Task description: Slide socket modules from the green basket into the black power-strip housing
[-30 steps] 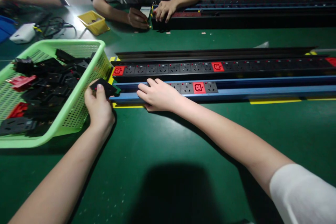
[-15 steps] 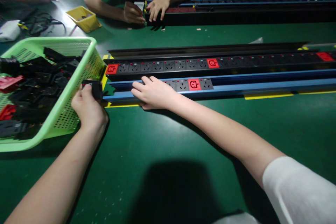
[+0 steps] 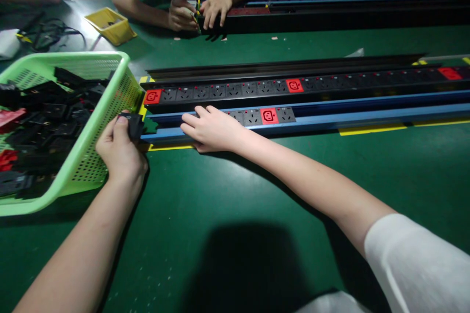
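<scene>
My left hand [image 3: 123,149] pinches a black socket module [image 3: 132,124] between thumb and fingers, at the left end of a blue rail [image 3: 319,124] and beside the green basket. Bent over the same rail, my right hand [image 3: 215,129] covers part of a row of black socket modules [image 3: 252,117]; its fingertips are partly hidden, and whether they grip a module cannot be made out. A red socket module [image 3: 269,116] sits in that row, right of my right hand. Behind lies a black rail [image 3: 235,100] filled with black and red sockets.
The green basket [image 3: 88,156] at the left holds many black and a few red modules. Beyond it are a yellow box [image 3: 123,32] and cables [image 3: 55,34]. Across the table, a person's hands [image 3: 216,7] work at another long black rail [image 3: 330,20].
The whole view has shifted slightly, so most things appear a little farther left. The black module in my left hand is tilted a bit more. My right hand stays over the blue rail.
</scene>
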A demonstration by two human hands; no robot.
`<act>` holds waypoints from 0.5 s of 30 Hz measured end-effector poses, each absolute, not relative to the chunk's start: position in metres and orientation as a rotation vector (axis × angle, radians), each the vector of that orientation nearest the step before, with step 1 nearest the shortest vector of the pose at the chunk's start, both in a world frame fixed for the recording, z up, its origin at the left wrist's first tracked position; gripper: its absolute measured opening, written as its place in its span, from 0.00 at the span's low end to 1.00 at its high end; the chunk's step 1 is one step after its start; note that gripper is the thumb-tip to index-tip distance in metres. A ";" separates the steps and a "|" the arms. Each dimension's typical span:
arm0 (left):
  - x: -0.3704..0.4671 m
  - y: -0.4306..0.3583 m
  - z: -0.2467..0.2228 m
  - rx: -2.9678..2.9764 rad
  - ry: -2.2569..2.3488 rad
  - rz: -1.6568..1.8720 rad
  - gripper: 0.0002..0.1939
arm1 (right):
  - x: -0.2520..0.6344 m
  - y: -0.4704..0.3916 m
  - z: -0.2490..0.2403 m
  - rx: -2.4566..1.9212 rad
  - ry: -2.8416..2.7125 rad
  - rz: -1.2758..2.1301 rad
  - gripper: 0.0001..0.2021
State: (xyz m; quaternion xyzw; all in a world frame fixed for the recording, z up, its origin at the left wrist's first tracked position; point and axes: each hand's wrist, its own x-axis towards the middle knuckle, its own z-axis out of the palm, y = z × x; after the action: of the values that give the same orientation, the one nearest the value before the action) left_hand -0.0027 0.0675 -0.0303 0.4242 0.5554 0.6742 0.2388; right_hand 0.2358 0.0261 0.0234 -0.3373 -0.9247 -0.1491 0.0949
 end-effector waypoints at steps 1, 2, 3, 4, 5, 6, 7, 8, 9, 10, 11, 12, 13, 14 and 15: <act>-0.002 0.067 -0.030 1.144 1.521 1.839 0.24 | 0.236 0.026 0.024 -1.002 -2.744 -0.443 0.16; -0.002 0.067 -0.030 1.135 1.521 1.826 0.24 | 0.236 0.026 0.024 -1.001 -2.747 -0.444 0.16; -0.001 0.066 -0.029 1.131 1.518 1.811 0.24 | 0.236 0.026 0.024 -0.999 -2.749 -0.445 0.16; -0.001 0.066 -0.029 1.128 1.512 1.801 0.23 | 0.236 0.026 0.024 -0.997 -2.749 -0.446 0.16; -0.001 0.066 -0.028 1.127 1.505 1.801 0.23 | 0.236 0.026 0.024 -0.994 -2.748 -0.446 0.16; 0.000 0.066 -0.027 1.127 1.506 1.808 0.23 | 0.236 0.026 0.024 -0.992 -2.746 -0.445 0.16; 0.000 0.066 -0.026 1.132 1.517 1.813 0.23 | 0.236 0.026 0.024 -0.992 -2.745 -0.446 0.16; 0.000 0.066 -0.025 1.145 1.541 1.810 0.23 | 0.236 0.026 0.024 -0.994 -2.744 -0.447 0.16; 0.000 0.066 -0.024 1.159 1.571 1.804 0.23 | 0.236 0.026 0.024 -0.998 -2.744 -0.451 0.16; 0.000 0.066 -0.023 1.168 1.597 1.796 0.22 | 0.236 0.026 0.024 -1.004 -2.745 -0.455 0.16; 0.000 0.066 -0.022 1.165 1.612 1.792 0.21 | 0.236 0.025 0.024 -1.010 -2.747 -0.460 0.16; 0.000 0.066 -0.021 1.153 1.615 1.792 0.20 | 0.236 0.025 0.025 -1.017 -2.750 -0.465 0.16; -0.001 0.066 -0.020 1.142 1.608 1.790 0.18 | 0.236 0.024 0.025 -1.021 -2.753 -0.469 0.16; -0.002 0.066 -0.020 1.134 1.599 1.792 0.16 | 0.236 0.024 0.025 -1.024 -2.754 -0.472 0.16; -0.003 0.067 -0.020 1.136 1.597 1.794 0.14 | 0.235 0.023 0.025 -1.027 -2.750 -0.475 0.16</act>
State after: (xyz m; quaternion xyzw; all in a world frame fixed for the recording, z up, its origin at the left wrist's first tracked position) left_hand -0.0035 0.0673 -0.0199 0.4152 0.5834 0.6554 0.2402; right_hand 0.2353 0.0233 0.0252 -0.3442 -0.9215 -0.1591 0.0838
